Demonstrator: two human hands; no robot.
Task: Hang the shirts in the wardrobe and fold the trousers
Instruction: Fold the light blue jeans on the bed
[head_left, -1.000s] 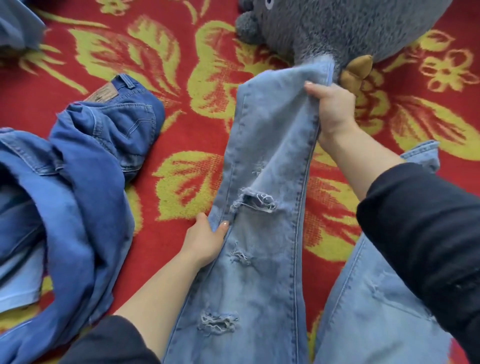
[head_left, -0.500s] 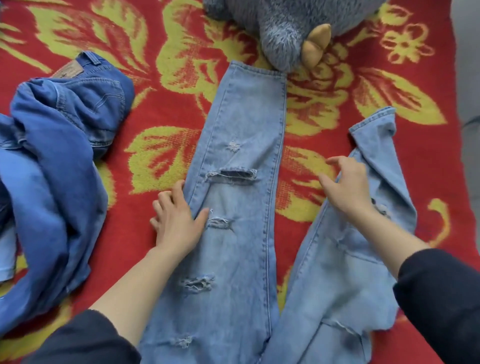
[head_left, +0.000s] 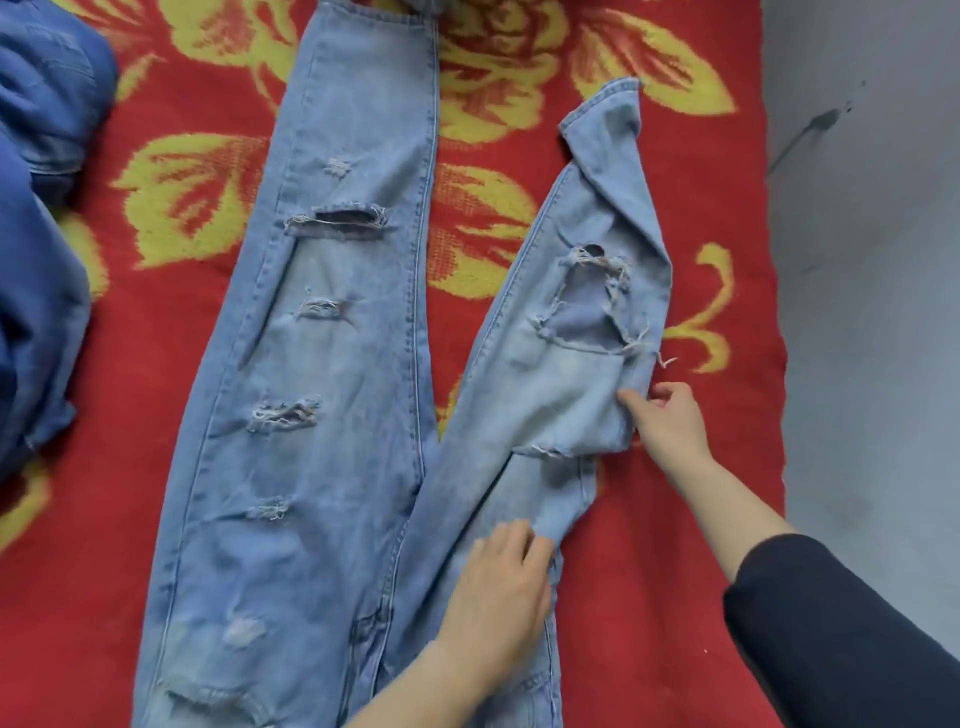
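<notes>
The light blue ripped jeans (head_left: 332, 467) lie flat on a red blanket (head_left: 171, 364) with yellow flowers. One leg is stretched straight toward the top of the view. The other leg goes out to the right and is creased, with its outer edge folded over and a big frayed hole near the knee.

The right hand (head_left: 670, 421) is at the outer edge of this creased leg. Its grip is narrow: the thumb lies on top of the cloth and the bent fingers are beside the edge, so it pinches the denim there. The left hand (head_left: 493, 597) rests on the thigh part of the same leg with bent fingers; whether its grip holds cloth I cannot tell.

A pile of dark blue jeans (head_left: 41, 260) lies at the left edge. A grey floor (head_left: 857, 312) shows to the right of the blanket.
</notes>
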